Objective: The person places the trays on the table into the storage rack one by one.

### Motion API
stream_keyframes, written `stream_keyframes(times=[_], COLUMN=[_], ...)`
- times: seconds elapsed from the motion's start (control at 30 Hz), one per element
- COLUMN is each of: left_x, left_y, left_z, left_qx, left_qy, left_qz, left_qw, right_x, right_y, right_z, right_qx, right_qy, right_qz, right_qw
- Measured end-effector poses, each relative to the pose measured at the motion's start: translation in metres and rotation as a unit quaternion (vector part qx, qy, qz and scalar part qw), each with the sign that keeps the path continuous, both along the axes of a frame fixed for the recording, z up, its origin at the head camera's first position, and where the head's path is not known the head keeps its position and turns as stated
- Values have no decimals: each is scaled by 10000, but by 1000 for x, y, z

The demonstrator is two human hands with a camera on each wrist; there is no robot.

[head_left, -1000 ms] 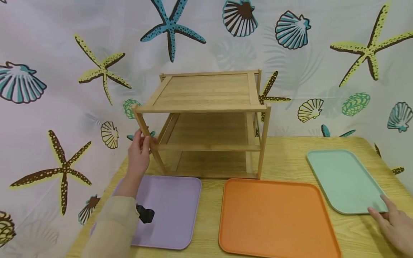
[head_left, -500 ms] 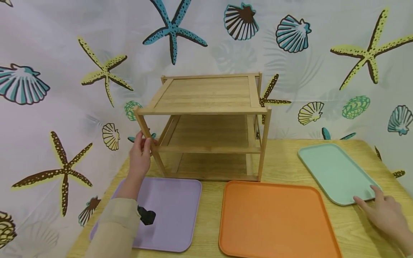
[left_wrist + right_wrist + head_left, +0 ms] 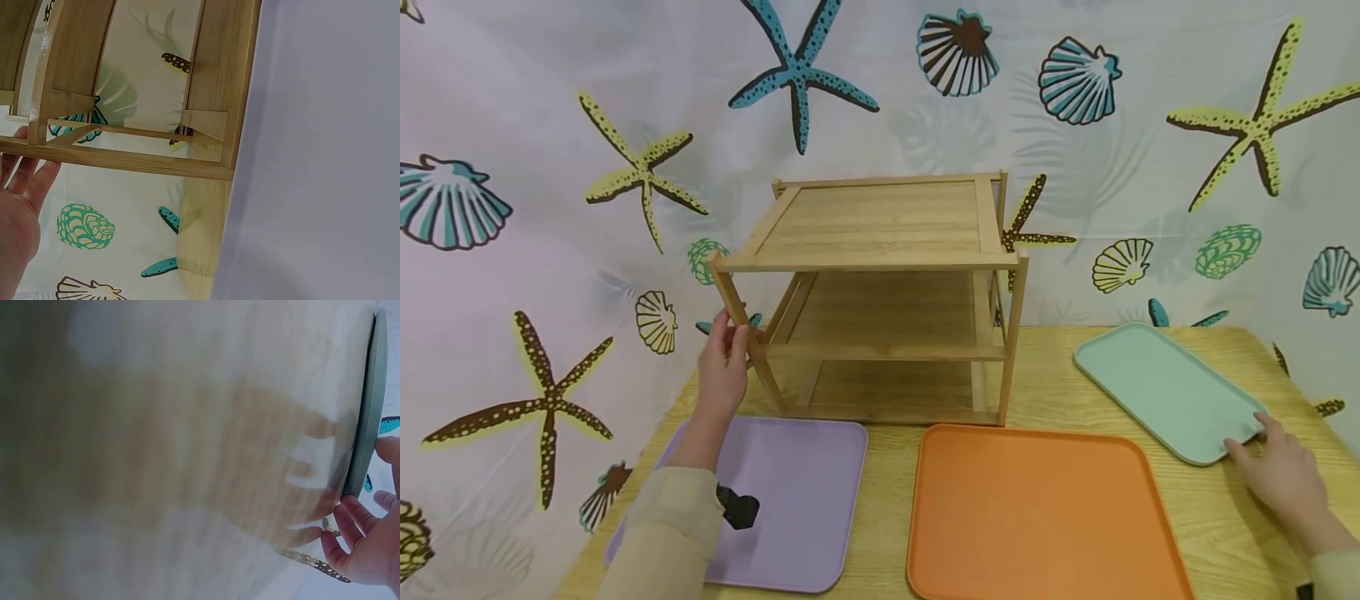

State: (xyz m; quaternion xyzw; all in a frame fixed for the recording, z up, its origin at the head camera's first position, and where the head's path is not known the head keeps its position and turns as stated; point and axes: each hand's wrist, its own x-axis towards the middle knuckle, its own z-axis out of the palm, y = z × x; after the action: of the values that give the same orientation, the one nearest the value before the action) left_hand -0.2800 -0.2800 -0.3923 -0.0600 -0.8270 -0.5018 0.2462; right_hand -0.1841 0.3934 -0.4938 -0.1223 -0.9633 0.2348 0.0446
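Observation:
A three-tier wooden rack point(image 3: 880, 260) stands at the back middle of the table. My left hand point(image 3: 724, 367) holds its front left post at about the middle shelf, and the left wrist view shows the fingertips at that post point(image 3: 131, 161). At the right lies a mint green tray point(image 3: 1165, 392), turned at a slant. My right hand point(image 3: 1281, 471) pinches its near right corner, the thumb on one side and the index finger on the other. From the right wrist view the tray point(image 3: 369, 406) shows edge-on beside the hand.
A purple tray point(image 3: 790, 500) lies at the front left, under my left forearm. An orange tray point(image 3: 1045, 508) lies in front of the rack, close to its base. Behind the table hangs a white curtain point(image 3: 880, 125) printed with starfish and shells.
The green tray has slid away and to the left, turning a little anticlockwise, with my right hand moving along at its corner. My left hand stays on the rack's post.

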Motion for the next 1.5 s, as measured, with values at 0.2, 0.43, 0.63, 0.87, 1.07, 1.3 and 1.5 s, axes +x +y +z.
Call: stream_keyframes(times=[0.2,0.43,0.63,0.87,1.07,1.3,1.5], left_x=[2,4,7,24,28,28,19], left_y=[-1,0,1,14,16,17,11], left_z=[-2,-3,-1,20,26,30,21], left_qx=[60,144,169,95,69,38,28], left_qy=[-89,-53,-140,-123,-157,-166,-185], left_qz=[-64,-22,-20,-119,-189,-193,-169], left_qw=[9999,9999,9998,9998,9997,9997,9997], right_x=[-7,-12,-12,-15,-16,-18,-16], right_y=[1,4,5,4,5,7,6], right_z=[5,5,6,8,9,7,4], right_qx=[-133,-255,-242,-430,-954,-1547,-2185], right_qy=[20,180,438,364,189,158,288], right_qz=[-213,-404,-433,-655,-835,-813,-831], right_qw=[9997,9987,9978,9963,9918,9845,9719])
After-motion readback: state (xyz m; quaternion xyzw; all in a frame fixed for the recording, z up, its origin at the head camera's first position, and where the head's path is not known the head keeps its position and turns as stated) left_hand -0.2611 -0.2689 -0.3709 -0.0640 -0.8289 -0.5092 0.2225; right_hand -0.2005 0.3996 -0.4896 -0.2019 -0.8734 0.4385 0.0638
